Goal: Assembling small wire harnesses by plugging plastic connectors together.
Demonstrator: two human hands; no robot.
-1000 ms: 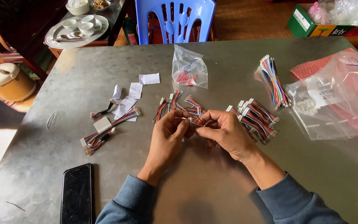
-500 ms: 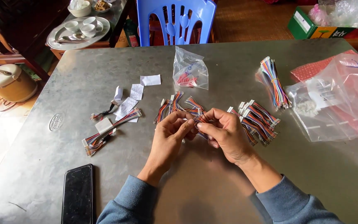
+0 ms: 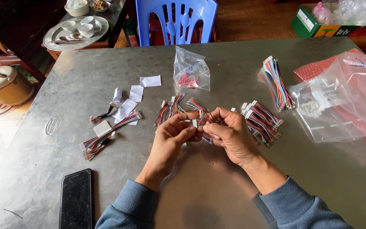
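At frame centre my left hand (image 3: pixel 171 136) and right hand (image 3: pixel 229 135) have stayed together, fingers still pinched on one multicoloured wire harness (image 3: pixel 200 121), its white connector between them

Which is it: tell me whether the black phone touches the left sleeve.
Apart. The head view shows the black phone lying flat near the table's front edge, with a strip of bare metal between its right side and the blue left sleeve.
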